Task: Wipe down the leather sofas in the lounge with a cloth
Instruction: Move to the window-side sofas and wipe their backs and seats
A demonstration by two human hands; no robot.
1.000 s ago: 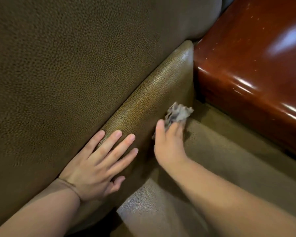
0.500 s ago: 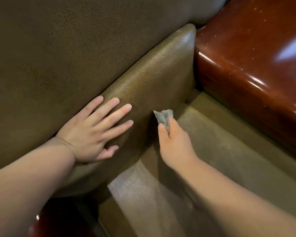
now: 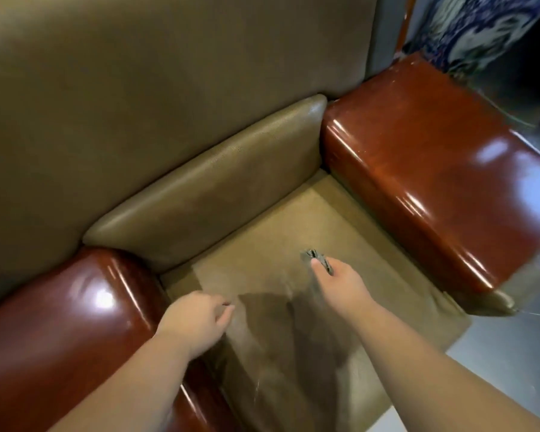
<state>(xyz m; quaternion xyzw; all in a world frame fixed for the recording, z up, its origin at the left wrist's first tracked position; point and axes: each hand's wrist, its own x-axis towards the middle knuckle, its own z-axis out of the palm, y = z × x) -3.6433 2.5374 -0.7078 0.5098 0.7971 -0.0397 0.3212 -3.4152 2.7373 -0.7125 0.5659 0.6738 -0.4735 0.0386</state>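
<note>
Head view: olive-brown leather sofa seat [image 3: 262, 244] lies between two glossy red-brown armrests [image 3: 443, 188]. Right hand [image 3: 340, 288] is extended over the seat, thumb and fingers pinching a small crumpled grey cloth [image 3: 317, 258]. Left hand [image 3: 197, 322] hovers beside the near armrest, fingers loosely curled, holding nothing. No legible writing.

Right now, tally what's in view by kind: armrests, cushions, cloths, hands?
Glossy red-brown armrests: 2, left armrest, right armrest
Olive leather cushions: 2, back cushion, seat cushion
Grey cloth: 1, pinched in the right hand
Hands: 2, with the left hand holding nothing
Total: 7
</note>
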